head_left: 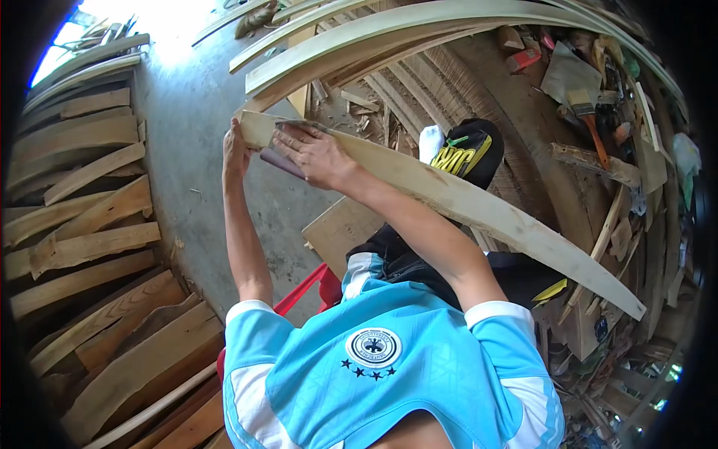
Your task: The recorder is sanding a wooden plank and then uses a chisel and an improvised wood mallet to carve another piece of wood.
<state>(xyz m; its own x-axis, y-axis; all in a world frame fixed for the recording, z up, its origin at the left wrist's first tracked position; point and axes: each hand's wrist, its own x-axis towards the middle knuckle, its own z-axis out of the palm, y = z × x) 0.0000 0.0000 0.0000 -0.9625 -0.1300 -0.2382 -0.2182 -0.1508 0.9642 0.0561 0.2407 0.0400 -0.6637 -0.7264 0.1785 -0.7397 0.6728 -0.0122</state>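
Note:
A long pale wooden board, tapering toward its right end, lies slantwise in front of me across my legs. My left hand is closed round its left end, thumb near the top edge. On the board's face near that end, my right hand presses a dark greyish sheet of sandpaper with its fingers laid over it. Part of the sheet hangs below the board's lower edge. The palm hides the rest of the sheet.
Curved planks rest beyond the board. Stacked rough boards line the left side of the concrete floor. A paintbrush lies among scraps at the right. A red plastic stool is under me, beside a loose board.

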